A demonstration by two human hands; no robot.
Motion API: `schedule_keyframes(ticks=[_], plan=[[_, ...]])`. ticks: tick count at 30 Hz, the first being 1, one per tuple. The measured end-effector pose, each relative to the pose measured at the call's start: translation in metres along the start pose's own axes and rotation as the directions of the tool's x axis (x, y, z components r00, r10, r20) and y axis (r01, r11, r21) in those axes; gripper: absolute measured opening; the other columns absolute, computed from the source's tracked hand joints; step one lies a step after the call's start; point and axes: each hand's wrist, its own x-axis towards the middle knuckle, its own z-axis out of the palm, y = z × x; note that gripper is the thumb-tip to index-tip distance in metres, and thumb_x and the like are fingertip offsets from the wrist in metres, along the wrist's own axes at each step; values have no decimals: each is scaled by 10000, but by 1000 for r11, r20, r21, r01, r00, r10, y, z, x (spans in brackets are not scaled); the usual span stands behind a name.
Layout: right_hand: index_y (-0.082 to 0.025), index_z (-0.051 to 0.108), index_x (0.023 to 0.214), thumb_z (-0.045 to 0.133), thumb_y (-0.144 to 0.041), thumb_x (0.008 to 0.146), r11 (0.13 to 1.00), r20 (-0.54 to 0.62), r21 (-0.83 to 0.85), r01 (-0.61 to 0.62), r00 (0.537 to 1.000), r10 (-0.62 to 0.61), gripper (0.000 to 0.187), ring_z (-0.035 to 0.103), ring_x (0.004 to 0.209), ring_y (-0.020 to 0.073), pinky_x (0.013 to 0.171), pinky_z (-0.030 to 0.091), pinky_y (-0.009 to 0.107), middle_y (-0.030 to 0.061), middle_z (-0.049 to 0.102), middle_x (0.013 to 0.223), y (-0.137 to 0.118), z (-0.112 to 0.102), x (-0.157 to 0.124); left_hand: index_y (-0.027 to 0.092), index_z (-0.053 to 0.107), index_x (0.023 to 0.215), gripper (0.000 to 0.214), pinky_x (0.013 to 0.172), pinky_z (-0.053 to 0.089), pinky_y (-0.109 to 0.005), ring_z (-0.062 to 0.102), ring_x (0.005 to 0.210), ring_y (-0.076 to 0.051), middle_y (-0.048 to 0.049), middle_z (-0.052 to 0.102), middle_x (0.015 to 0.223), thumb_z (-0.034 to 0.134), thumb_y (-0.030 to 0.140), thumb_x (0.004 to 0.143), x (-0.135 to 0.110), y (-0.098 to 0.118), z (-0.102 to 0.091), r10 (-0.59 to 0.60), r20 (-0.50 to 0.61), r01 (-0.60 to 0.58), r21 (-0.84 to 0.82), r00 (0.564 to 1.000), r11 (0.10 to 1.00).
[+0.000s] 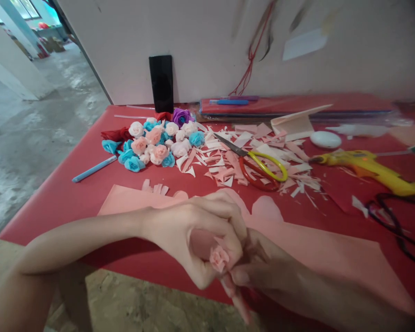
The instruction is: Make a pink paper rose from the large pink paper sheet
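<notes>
My left hand (197, 235) is curled around a small pink paper rose (219, 257) near the table's front edge, with its fingers closed on it. My right hand (259, 269) comes in from the lower right and pinches the loose pink paper strip (237, 295) trailing from the rose's base. Both hands are pressed together over a large pink paper sheet (318, 249).
On the red table (55, 193) lie a heap of pink, white and blue paper roses (155, 143), pink scraps with scissors (259, 168), a yellow glue gun (373, 168), a blue pen (94, 169) and a black phone (161, 83) against the wall.
</notes>
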Motion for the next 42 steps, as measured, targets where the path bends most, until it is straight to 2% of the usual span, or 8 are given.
schedule_keyframes(ticks=[6,14,18,24,27,31,36,42], plan=[[-112,710,626,713,-238,662,994,-53,-106,4,999,-10,131,584,453,62,404,499,132,10,640,556,-2,-2,-3,173,511,607,133,825,453,-318,510,670,-109,6,534,650,502,66,527,2,2,-2,16,17,-16,21,1000,1000],[-110,716,654,659,-151,625,997,-10,14,-81,997,81,76,590,435,83,378,482,148,23,662,543,-2,-4,0,192,525,668,132,876,438,-297,549,704,-106,5,581,685,533,95,578,3,2,-6,67,96,-70,26,993,997],[-122,715,640,653,-144,616,993,-24,-37,-116,993,115,70,579,432,81,394,473,160,15,645,543,-3,-4,0,181,530,666,141,875,438,-293,556,734,-117,-7,590,687,529,68,582,4,3,-6,56,118,-59,20,991,998],[-185,730,617,673,-257,709,949,-90,-309,63,991,-95,130,538,543,68,480,424,154,-2,602,609,-15,-4,-8,150,576,759,190,820,443,-296,498,788,-127,-31,519,800,630,91,587,1,2,-9,-48,-50,52,78,998,996],[-217,723,611,641,-283,750,803,-126,-568,178,946,-299,174,492,551,83,471,400,173,-5,562,598,-22,-2,-13,149,578,760,166,787,431,-277,475,772,-120,-20,501,784,678,132,629,0,1,-6,-69,-173,79,51,983,996],[-273,727,653,623,-283,766,621,-97,-728,289,854,-511,154,493,564,108,542,456,207,-3,566,608,-28,2,-14,140,590,724,82,769,412,-266,483,746,-106,-12,516,755,666,160,701,-1,0,0,-121,-307,108,-60,944,992],[-286,719,642,618,-285,763,485,-151,-844,230,765,-626,158,542,602,128,564,499,203,9,648,625,-26,8,-12,152,635,697,35,789,398,-272,485,744,-100,2,531,727,664,138,711,-5,0,8,-227,-384,169,-179,895,969],[-302,706,617,612,-162,719,368,-147,-897,243,622,-769,198,613,558,104,449,510,129,-31,677,643,-21,12,-12,182,687,744,89,794,396,-279,477,766,-112,3,536,717,687,122,679,-8,0,19,-325,-456,195,-309,828,931]])
